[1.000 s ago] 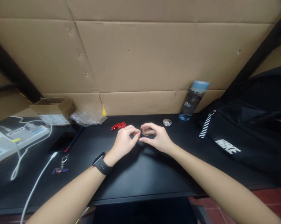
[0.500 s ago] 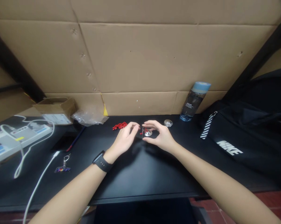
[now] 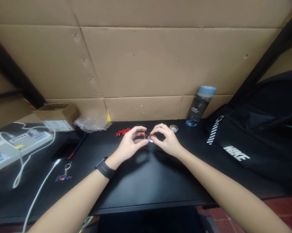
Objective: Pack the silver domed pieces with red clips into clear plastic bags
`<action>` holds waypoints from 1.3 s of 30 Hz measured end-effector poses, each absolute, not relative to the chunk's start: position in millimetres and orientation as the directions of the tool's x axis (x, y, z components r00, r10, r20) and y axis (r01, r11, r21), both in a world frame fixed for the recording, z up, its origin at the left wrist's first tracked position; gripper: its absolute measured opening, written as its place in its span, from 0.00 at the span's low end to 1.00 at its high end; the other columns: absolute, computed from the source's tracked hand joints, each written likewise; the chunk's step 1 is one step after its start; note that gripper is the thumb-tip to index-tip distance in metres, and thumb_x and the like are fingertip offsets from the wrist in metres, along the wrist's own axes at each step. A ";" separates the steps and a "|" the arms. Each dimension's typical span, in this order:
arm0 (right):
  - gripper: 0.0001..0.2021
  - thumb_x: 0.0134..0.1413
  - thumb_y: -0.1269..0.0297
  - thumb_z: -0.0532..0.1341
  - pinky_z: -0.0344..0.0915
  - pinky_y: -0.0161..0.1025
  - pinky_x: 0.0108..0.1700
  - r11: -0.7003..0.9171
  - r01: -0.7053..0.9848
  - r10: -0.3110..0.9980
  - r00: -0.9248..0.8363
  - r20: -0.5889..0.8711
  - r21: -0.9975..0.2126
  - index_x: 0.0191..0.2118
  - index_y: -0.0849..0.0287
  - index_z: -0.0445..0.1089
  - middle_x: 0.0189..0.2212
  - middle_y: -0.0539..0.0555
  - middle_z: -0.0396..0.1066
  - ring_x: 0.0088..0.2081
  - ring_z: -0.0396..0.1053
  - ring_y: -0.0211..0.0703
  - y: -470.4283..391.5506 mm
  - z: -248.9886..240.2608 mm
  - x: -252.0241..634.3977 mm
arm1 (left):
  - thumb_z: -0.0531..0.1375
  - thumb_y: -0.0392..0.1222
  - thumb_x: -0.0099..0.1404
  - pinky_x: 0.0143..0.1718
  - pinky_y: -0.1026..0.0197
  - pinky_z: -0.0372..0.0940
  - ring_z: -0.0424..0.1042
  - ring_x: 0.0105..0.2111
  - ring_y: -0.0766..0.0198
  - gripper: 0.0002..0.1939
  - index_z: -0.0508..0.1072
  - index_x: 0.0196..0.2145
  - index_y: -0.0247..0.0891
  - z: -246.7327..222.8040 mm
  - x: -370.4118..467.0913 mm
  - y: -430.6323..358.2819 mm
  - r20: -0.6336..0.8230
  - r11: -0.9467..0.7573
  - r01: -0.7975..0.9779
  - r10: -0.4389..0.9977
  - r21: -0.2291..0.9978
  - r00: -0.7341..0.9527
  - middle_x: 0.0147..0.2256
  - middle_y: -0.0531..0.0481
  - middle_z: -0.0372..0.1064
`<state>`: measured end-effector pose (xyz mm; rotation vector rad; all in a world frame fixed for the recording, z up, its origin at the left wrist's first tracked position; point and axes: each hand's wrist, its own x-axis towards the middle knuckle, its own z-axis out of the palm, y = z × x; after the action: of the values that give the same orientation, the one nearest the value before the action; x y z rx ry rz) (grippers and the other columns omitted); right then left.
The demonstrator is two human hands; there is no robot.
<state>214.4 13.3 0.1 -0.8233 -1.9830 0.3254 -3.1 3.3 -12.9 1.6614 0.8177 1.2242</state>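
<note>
My left hand (image 3: 131, 142) holds a thin disc-like piece (image 3: 144, 134), seen edge-on, between thumb and fingertips. A bit of red shows beside it, too small to make out fully. My right hand (image 3: 165, 139) has thumb and fingers closed on a small silver round piece (image 3: 151, 138), with red at its top. The two hands are close together above the black table. Behind my left hand lies a bundle of red cord (image 3: 123, 132). Beyond my right hand rests another silver round piece (image 3: 173, 128) on the table.
A blue-capped water bottle (image 3: 199, 106) stands at the back right, beside a black bag (image 3: 252, 142). At the left are a power strip (image 3: 22, 144) with white cables, an open cardboard box (image 3: 56, 115), clear plastic wrap (image 3: 91, 123) and a keychain (image 3: 63, 177).
The edge-on disc has passed from my right hand to my left. My right fingers have closed on the silver round piece.
</note>
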 end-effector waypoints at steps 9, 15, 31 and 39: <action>0.04 0.60 0.67 0.65 0.68 0.42 0.40 0.778 0.349 0.624 -0.336 0.705 -0.523 0.40 0.54 0.77 0.36 0.53 0.69 0.37 0.69 0.43 7.4 -4.4 207.3 | 0.72 0.37 0.59 0.53 0.52 0.75 0.69 0.56 0.55 0.22 0.75 0.50 0.44 -16.0 2.6 -0.1 0.415 -0.406 -0.097 0.857 0.909 0.305 0.53 0.46 0.67; 0.05 0.59 0.70 0.64 0.69 0.42 0.41 0.794 0.345 0.602 -0.327 0.729 -0.501 0.38 0.54 0.76 0.37 0.53 0.68 0.37 0.69 0.42 7.3 -5.8 205.5 | 0.72 0.35 0.58 0.53 0.55 0.74 0.70 0.55 0.57 0.22 0.76 0.49 0.45 -16.4 3.6 -2.5 0.437 -0.436 -0.078 0.842 0.896 0.314 0.53 0.47 0.67; 0.04 0.54 0.72 0.64 0.68 0.43 0.45 0.796 0.505 0.556 -0.391 0.734 -0.333 0.32 0.56 0.71 0.39 0.54 0.70 0.41 0.69 0.46 9.2 17.8 224.6 | 0.63 0.39 0.68 0.55 0.50 0.71 0.71 0.54 0.55 0.19 0.66 0.55 0.43 -12.1 2.3 -6.2 0.438 -0.544 0.180 0.798 0.820 0.415 0.54 0.43 0.69; 0.05 0.52 0.68 0.66 0.68 0.43 0.48 0.622 0.757 0.749 -0.498 0.438 -0.203 0.27 0.55 0.71 0.45 0.53 0.74 0.46 0.70 0.49 33.2 17.0 263.7 | 0.62 0.37 0.68 0.58 0.52 0.66 0.71 0.52 0.55 0.11 0.73 0.48 0.42 -23.1 -3.3 0.4 0.389 -0.726 0.446 0.669 0.524 0.633 0.51 0.46 0.71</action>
<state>263.7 33.2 17.0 -1.1845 -2.3572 -0.0219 -3.3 0.4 -23.1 2.4765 0.8861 0.8126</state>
